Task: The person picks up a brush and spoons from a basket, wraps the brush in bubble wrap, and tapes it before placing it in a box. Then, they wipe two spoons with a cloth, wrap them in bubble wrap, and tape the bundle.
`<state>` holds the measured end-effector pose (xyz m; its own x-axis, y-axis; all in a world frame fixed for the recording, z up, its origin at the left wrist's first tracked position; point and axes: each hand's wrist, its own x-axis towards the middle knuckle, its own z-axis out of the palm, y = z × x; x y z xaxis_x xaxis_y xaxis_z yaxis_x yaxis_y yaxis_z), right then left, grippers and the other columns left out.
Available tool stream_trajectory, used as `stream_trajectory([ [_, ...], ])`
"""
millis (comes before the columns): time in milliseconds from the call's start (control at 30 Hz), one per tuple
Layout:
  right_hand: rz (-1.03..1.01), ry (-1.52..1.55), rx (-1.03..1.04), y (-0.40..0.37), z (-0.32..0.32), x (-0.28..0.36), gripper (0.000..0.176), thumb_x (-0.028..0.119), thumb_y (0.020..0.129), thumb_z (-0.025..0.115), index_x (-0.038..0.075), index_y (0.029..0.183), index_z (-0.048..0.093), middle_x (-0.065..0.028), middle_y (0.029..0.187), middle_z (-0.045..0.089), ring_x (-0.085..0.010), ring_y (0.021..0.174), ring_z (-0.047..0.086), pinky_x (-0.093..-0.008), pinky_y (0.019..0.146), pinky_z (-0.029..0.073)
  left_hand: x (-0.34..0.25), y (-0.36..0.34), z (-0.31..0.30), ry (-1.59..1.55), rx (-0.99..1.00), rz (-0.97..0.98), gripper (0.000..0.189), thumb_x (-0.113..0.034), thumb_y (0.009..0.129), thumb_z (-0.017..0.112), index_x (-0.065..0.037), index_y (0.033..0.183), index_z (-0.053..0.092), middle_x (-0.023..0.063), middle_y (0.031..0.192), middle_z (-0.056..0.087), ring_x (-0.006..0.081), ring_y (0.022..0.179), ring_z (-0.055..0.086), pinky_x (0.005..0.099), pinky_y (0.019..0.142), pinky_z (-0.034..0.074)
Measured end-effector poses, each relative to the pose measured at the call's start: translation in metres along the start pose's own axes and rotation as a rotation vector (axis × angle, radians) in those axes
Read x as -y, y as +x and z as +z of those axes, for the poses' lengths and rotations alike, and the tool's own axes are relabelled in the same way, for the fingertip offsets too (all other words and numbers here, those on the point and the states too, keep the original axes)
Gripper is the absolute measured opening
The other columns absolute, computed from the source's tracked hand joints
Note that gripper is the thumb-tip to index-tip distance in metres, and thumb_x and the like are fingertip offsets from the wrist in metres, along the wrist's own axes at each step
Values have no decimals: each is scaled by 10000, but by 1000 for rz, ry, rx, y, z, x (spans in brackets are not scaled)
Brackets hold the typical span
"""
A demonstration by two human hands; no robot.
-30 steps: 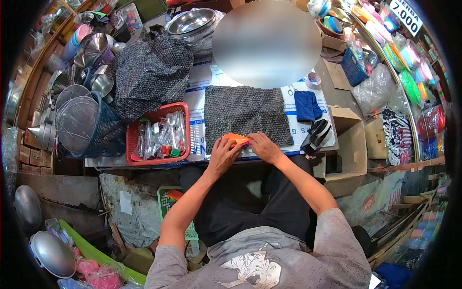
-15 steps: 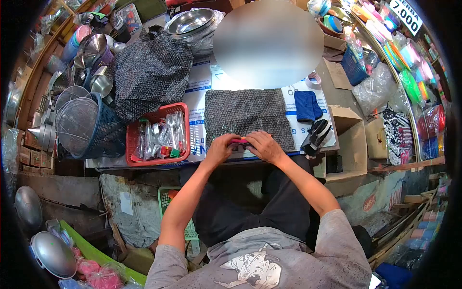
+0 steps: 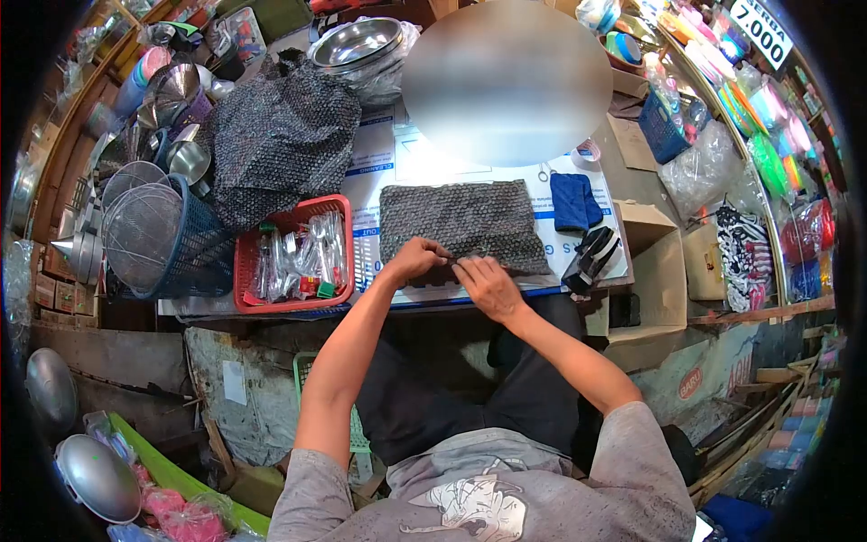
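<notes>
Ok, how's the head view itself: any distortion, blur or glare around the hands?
Head view: strong fisheye, edges bowed, corners black; even light; left hand and right hand sharp on the bubble-wrap sheet; a blurred oval patch masks what's beyond it; glare on the steel bowl.

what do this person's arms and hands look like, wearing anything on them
Both arms are bare below the short grey sleeves of a T-shirt with a black-and-white chest print. The left hand and right hand are bare too: no gloves, and no watch, ring or bracelet shows.
</notes>
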<state>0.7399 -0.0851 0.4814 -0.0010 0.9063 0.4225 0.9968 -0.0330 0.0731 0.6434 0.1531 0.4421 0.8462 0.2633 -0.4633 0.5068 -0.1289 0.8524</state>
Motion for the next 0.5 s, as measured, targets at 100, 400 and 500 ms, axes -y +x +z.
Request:
stream_trajectory([
  [100,73,64,39,-5,12,14,468,153,919,628,-45,1343,629,-150,1305,642,-300,1194,612,-413,1049,485,-16,-15,1,-79,2,-167,308,-108,874,773,-38,1170,819,109,1088,799,193,1009,693,313,911,521],
  [400,73,132,106,-7,32,11,441,164,930,595,-23,1328,629,-92,1095,615,-243,1031,605,-377,961,489,8,-20,10,276,1,8,269,-104,837,749,-84,1085,851,141,1141,757,273,1100,659,393,1001,460],
  [500,34,86,98,-7,34,11,429,162,931,591,0,1327,635,-78,1080,613,-235,1021,599,-372,937,484,-30,-69,33,934,-544,504,332,-87,796,728,-95,1120,801,128,1294,613,331,1219,595,466,995,477],
])
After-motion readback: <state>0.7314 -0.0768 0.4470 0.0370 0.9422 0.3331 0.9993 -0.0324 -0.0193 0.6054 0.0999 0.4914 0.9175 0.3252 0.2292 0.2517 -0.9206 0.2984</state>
